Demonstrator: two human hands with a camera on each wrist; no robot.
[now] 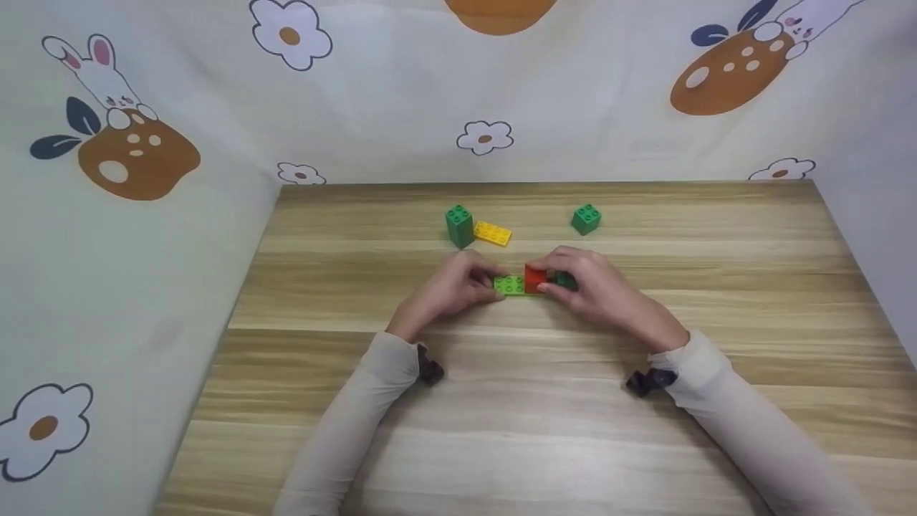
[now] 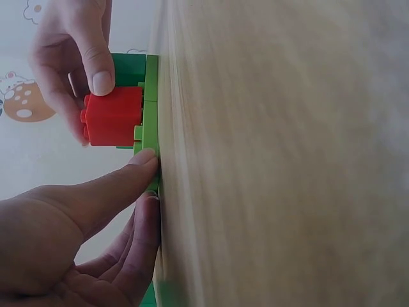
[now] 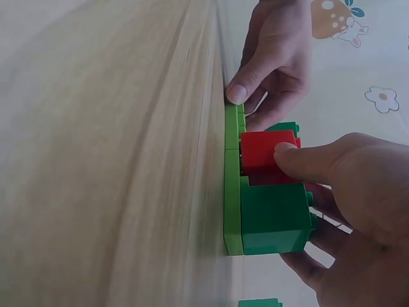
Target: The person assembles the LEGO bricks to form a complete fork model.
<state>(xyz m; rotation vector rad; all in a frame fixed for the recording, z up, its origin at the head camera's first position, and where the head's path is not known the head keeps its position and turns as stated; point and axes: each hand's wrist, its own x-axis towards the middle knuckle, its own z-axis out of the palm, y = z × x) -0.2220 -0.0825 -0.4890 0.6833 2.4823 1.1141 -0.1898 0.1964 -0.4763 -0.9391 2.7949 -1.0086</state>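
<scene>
Near frame centre, a red block [image 1: 534, 277] is being pinched by the right grip [image 1: 596, 282], a light-green plate [image 1: 509, 285] (flat on the table [image 1: 516, 394]) by the left grip [image 1: 455, 285]

From the head view, the right-hand grip [image 1: 591, 283] covers most of the dark-green brick [image 1: 566, 279], leaving a sliver between thumb and fingers, and overlaps the right side of the red brick [image 1: 533, 279]. The left-hand grip [image 1: 457, 283] masks the left end of the light-green plates [image 1: 509, 285]. In the right wrist view, a green brick [image 3: 259, 303] is cut by the bottom edge, and a half-hidden green block [image 3: 283, 126] peeks out past the red brick; whether it touches the plates cannot be told. The dark wrist devices [image 1: 430, 368] are too blurred to identify. Both sleeves [image 1: 752, 423] and the surface [image 1: 516, 444] run off the bottom edge; a printed rabbit [image 1: 813, 21] loses its top to the upper one.
</scene>
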